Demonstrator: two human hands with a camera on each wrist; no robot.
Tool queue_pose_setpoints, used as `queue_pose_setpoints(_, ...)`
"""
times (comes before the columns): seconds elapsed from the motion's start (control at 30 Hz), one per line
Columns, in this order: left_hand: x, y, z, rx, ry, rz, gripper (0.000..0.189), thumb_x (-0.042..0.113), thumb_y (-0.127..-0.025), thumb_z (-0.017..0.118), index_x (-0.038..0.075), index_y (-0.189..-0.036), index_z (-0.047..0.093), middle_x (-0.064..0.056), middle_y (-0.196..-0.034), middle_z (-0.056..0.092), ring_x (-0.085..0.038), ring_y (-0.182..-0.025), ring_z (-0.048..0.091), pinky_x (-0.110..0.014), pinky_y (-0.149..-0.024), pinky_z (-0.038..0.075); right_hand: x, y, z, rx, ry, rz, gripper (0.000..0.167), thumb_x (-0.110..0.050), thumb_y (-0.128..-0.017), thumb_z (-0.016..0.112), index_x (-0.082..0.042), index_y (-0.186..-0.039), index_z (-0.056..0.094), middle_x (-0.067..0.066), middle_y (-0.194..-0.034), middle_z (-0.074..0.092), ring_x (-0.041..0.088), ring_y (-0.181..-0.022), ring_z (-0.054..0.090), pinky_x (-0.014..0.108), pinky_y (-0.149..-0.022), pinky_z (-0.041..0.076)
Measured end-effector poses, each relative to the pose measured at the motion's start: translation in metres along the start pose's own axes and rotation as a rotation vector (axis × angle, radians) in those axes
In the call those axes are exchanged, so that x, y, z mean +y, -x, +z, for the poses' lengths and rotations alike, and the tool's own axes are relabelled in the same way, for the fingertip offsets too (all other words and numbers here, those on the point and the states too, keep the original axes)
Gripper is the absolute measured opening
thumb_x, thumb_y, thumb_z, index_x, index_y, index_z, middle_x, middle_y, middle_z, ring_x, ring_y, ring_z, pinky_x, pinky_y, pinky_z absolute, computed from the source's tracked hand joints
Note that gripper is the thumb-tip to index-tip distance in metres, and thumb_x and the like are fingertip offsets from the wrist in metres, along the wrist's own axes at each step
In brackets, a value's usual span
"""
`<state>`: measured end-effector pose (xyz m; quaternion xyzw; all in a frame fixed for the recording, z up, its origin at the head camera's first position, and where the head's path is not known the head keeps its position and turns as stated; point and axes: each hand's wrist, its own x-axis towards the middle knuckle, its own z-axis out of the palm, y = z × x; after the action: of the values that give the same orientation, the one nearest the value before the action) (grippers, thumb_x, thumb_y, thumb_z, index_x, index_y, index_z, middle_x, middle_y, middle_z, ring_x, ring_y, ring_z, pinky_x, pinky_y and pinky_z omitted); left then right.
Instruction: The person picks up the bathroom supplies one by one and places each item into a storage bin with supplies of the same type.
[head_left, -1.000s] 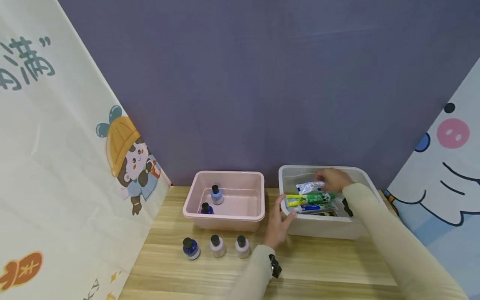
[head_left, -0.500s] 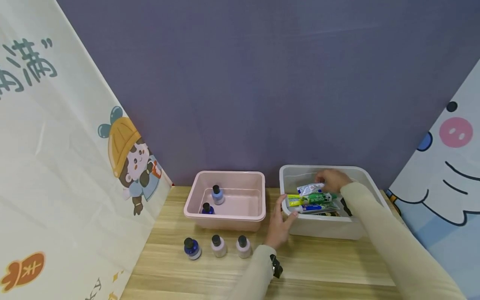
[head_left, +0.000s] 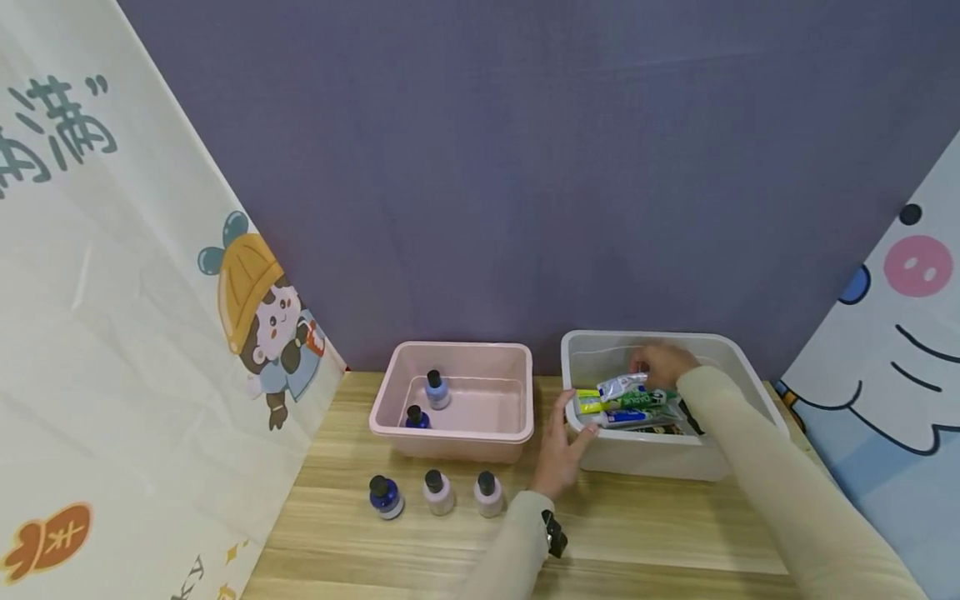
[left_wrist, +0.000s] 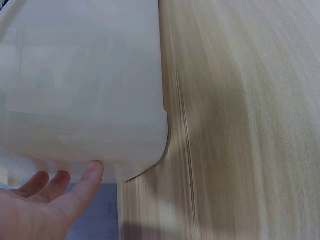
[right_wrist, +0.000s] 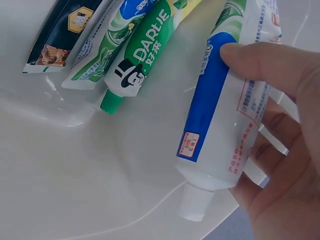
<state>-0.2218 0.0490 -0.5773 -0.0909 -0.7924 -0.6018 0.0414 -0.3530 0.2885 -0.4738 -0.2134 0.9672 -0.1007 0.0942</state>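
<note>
In the right wrist view my right hand [right_wrist: 285, 110] holds a white and blue toothpaste tube [right_wrist: 215, 115], thumb on its face and fingers behind it, the white cap pointing down. This happens inside the white bin [head_left: 645, 458] on the right of the table. Beside the held tube lie a green and yellow toothpaste tube [right_wrist: 142, 55], a blue, white and green tube [right_wrist: 102, 50] and a dark tube [right_wrist: 62, 35]. My left hand [head_left: 557, 458] spans the bin's front left corner, its fairly straight fingertips [left_wrist: 95, 170] touching the wall.
Left of the bin stands a pink basket [head_left: 457, 450] with a light blue bottle [head_left: 437, 392] and a dark blue bottle [head_left: 417, 419] inside. Before it on the wooden table [head_left: 337, 542] stand another dark blue bottle [head_left: 386, 498] and two pale pink bottles [head_left: 439, 495]. A grey-purple wall rises behind.
The right hand and its toothpaste tube have sunk slightly, closer over the green tube. The left hand stays at the bin's corner. The bottles have not moved.
</note>
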Motion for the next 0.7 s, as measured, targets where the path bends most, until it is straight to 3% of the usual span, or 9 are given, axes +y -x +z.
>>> queue_pose_setpoints(0.43, 0.0011, 0.0007, 0.0015, 0.007, 0.004, 0.004, 0.064, 0.042, -0.098, 0.063, 0.053, -0.151, 0.029, 0.003, -0.160, 0.042, -0.021, -0.145, 0.041, -0.054, -0.119, 0.034, -0.0072, -0.0007, 0.0035, 0.000, 0.022, -0.021, 0.023, 0.001, -0.074, 0.081, -0.013, -0.091, 0.075, 0.005, -0.092, 0.068, 0.021, -0.084, 0.061, 0.044, -0.075, 0.054)
queue_pose_setpoints(0.7, -0.0004, 0.0002, 0.0013, 0.011, 0.009, 0.006, 0.065, 0.040, -0.098, 0.064, 0.054, -0.151, 0.029, 0.005, -0.160, 0.041, -0.018, -0.145, 0.040, -0.052, -0.120, 0.032, -0.0059, 0.0001, -0.0010, 0.071, 0.026, -0.053, 0.021, 0.004, -0.085, 0.060, -0.011, -0.092, 0.073, 0.005, -0.089, 0.069, 0.020, -0.080, 0.061, 0.042, -0.074, 0.054)
